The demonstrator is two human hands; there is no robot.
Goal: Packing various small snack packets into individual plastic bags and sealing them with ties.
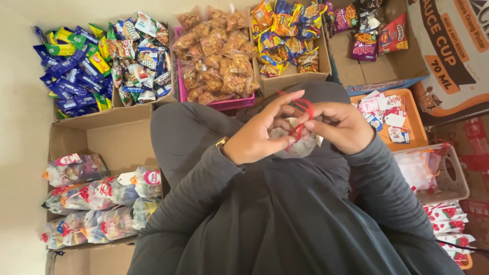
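Both hands meet over the lap: left hand (260,135) and right hand (338,127) pinch a red ribbon (301,114) around a small clear bag (298,145), mostly hidden by fingers, contents hard to make out. Further out sits a pink basket (224,104) of brown snack packs.
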